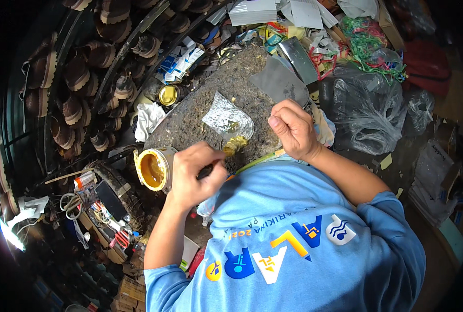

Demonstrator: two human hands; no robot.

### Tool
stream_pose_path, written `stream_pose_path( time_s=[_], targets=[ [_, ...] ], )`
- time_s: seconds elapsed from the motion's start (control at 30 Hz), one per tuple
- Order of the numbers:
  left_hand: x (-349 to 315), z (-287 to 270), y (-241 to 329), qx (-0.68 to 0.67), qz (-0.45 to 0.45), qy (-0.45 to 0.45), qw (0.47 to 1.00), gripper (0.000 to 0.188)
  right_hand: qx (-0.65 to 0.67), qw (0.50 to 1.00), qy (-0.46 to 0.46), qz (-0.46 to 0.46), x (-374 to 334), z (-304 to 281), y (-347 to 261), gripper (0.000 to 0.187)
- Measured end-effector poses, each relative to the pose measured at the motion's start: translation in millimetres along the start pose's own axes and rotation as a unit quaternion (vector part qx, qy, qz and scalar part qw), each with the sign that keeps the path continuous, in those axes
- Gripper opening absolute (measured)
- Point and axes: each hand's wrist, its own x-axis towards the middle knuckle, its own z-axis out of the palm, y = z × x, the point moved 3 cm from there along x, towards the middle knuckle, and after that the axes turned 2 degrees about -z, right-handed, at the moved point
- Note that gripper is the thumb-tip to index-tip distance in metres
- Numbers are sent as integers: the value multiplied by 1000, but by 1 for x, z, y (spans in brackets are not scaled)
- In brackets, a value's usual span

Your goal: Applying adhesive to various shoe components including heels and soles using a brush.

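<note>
My left hand (196, 174) is closed, its fingers curled toward the thumb, beside an open pot of amber glue (153, 169) with a smeared rim. Whatever it may hold is hidden. Higher and to the right, my right hand (295, 130) forms a fist with the thumb pressed along the fingers; its contents do not show either. Between and beyond the hands, a shiny, wet-looking pointed piece (227, 115) lies on the rough, crusted work surface (190, 112). A yellow, glue-coloured clump (235, 146) sits at its near end. A dark grey flat sheet (281, 80) rests beyond my right hand.
Racks of brown shoes (75, 73) line the left. An open yellow-rimmed can (168, 95) and a crumpled white cloth (149, 119) stand at the surface's left edge. A clear plastic bag (364, 112) lies at right. A cluttered tool box (112, 208) sits lower left.
</note>
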Motion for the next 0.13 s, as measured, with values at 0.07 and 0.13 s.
stream_pose_path(
  time_s=[0.07,0.13],
  targets=[
    [5,-16,-11,26,-38,30,998,16,-3,1000,-2,8,0,0,0,27],
    [3,-31,-16,73,-82,74,991,17,-8,1000,0,10,-1,0,0,27]
  ],
)
